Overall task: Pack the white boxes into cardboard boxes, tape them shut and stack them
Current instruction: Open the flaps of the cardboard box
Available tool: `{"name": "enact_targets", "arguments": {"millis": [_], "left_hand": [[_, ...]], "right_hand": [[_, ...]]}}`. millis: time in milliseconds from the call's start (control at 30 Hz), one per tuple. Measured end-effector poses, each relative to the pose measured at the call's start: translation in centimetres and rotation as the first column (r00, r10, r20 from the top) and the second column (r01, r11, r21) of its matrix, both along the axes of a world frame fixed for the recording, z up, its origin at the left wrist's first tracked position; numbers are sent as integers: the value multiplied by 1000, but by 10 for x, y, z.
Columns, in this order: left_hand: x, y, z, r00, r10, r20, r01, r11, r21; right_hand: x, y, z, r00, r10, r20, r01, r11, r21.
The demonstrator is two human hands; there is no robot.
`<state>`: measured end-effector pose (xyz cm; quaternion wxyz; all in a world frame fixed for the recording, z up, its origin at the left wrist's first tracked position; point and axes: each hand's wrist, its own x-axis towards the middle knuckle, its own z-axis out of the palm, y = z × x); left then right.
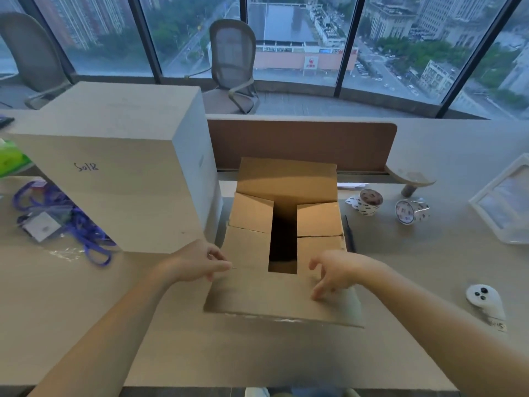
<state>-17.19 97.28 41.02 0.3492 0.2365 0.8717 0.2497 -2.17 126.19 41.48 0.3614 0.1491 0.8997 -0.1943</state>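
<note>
Your cardboard box (283, 224) sits in the middle of the desk (143, 325), right in front of you. Its two side flaps are folded inward with a dark gap between them, the far flap stands up, and the near flap (272, 293) lies out toward you. Your left hand (200, 265) pinches the box at its left edge, where the side flap meets the near flap, with fingers curled on the cardboard. Your right hand (335, 273) holds nothing: its fingers are spread and bent, tips resting on the near flap. Just left of the box stands a tall white box (114, 167) with handwriting on its front, and past it lie purple lanyards (63, 222) and a green pack (11, 159). To the right you have a thin black tool (350, 233) beside the box, then two rolls of tape (369, 202), a white tray (506, 202) at the edge, and a white controller (483, 299) near your right forearm
</note>
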Motion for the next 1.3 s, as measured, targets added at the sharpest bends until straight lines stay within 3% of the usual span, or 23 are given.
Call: {"name": "enact_targets", "arguments": {"millis": [200,400,467,567,667,800,933,1100,1300], "left_hand": [[8,53,-9,977,-114,-179,110,993,-33],[17,110,-30,912,-275,-304,246,961,-128],[17,128,-40,845,-410,-344,342,908,-241],[14,147,-54,765,-583,-274,457,791,-406],[12,152,-48,693,-666,-276,485,714,-504],[-2,134,-21,674,-519,-525,477,849,-226],[-30,102,8,670,-223,-708,401,911,93],[-58,73,20,704,-102,-703,259,959,120],[-62,69,3,780,-3,-626,121,982,146]], "right_hand": [[1,-14,-41,989,-20,-147,59,962,267],[-3,9,-59,964,62,-258,24,948,318],[-5,18,-62,962,139,-236,-58,946,318],[-11,23,-64,952,263,-159,-199,922,332],[-23,25,-56,930,329,-164,-268,912,309],[-48,27,-43,892,333,-306,-250,927,279],[-69,30,-52,844,478,-242,-390,858,335],[-82,31,-54,759,639,-126,-555,736,387],[-85,34,-24,730,624,-278,-485,760,432]]}}
